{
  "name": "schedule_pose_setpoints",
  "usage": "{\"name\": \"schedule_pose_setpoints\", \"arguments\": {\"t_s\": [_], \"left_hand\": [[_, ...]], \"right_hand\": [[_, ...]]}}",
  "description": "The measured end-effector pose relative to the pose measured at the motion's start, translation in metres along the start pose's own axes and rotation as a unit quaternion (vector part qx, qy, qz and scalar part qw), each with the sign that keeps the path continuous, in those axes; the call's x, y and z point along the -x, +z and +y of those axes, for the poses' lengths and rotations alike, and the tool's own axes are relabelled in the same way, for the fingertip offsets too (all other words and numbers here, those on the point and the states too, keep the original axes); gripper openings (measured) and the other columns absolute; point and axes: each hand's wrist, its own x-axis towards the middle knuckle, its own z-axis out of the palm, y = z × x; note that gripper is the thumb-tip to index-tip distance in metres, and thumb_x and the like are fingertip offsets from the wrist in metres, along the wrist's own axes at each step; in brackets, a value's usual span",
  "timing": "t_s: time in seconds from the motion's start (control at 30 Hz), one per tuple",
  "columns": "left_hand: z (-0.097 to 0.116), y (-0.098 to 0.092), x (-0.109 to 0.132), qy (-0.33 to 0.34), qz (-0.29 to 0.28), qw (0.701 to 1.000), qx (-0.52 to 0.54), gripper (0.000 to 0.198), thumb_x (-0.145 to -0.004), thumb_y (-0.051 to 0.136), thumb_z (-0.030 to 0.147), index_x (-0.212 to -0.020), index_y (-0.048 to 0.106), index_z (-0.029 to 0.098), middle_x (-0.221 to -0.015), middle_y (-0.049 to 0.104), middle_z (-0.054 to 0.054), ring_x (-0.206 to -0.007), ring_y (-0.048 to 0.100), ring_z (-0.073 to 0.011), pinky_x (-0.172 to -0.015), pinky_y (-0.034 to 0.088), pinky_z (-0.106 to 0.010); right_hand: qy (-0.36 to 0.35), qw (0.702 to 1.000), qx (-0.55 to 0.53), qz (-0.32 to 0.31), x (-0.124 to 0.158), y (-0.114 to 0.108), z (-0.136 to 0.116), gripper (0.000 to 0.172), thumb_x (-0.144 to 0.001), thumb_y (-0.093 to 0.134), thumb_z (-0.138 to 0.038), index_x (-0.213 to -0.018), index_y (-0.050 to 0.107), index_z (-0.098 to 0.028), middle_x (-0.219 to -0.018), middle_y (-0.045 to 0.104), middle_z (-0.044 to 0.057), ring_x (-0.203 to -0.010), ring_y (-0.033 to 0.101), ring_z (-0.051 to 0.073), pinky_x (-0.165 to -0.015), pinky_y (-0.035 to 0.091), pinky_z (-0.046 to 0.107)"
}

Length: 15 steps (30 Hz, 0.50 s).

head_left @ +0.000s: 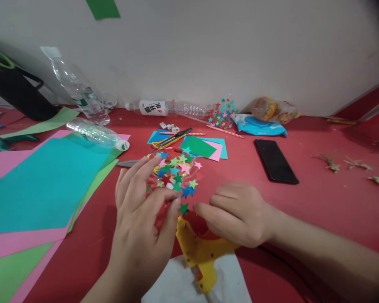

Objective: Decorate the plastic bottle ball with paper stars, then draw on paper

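Many small paper stars in several colours cover a clear plastic object (178, 177) at the middle of the table. My left hand (145, 210) is at its left side, fingers curved against it, thumb and forefinger closing at its near edge. Just right of the object is my right hand (235, 212), fingers curled in; anything between its fingertips is hidden. A dark green star (183, 209) shows between the two hands. Below them a yellow glue gun (205, 252) lies partly on a white sheet (230, 277), its handle passing under my right hand.
Coloured paper sheets (44, 181) and an empty bottle (96, 134) lie at left. Behind are a box cutter (172, 138), small paper pieces (198, 146), and another star-covered piece (222, 113). A phone (276, 161) lies right; a cord (290, 265) runs beneath my right arm.
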Motion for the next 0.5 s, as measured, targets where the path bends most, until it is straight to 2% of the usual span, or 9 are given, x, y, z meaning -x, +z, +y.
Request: {"name": "schedule_pose_setpoints", "arguments": {"t_s": [0.23, 0.5], "left_hand": [[-0.002, -0.006, -0.004, 0.032, -0.001, 0.999, -0.041, 0.013, -0.075, 0.060, 0.022, -0.086, 0.060, 0.028, -0.134, 0.050, -0.006, -0.128, 0.042, -0.0359, -0.108, 0.025, -0.065], [-0.005, -0.019, -0.006, 0.003, 0.022, 1.000, -0.010, 0.008, -0.076, 0.058, 0.022, -0.083, 0.061, 0.026, -0.125, 0.058, -0.005, -0.117, 0.052, -0.0302, -0.104, 0.034, -0.056]], "right_hand": [[-0.007, 1.000, 0.009, -0.002, 0.002, 0.000, 0.000, 0.016, -0.089, 0.045, -0.013, -0.088, 0.061, -0.011, -0.051, 0.044, -0.005, -0.049, 0.038, 0.011, -0.047, 0.021, 0.029], [-0.007, 1.000, 0.011, -0.003, 0.005, 0.002, 0.000, 0.016, -0.090, 0.045, -0.014, -0.092, 0.061, -0.012, -0.052, 0.047, -0.004, -0.050, 0.038, 0.011, -0.047, 0.023, 0.030]]}}
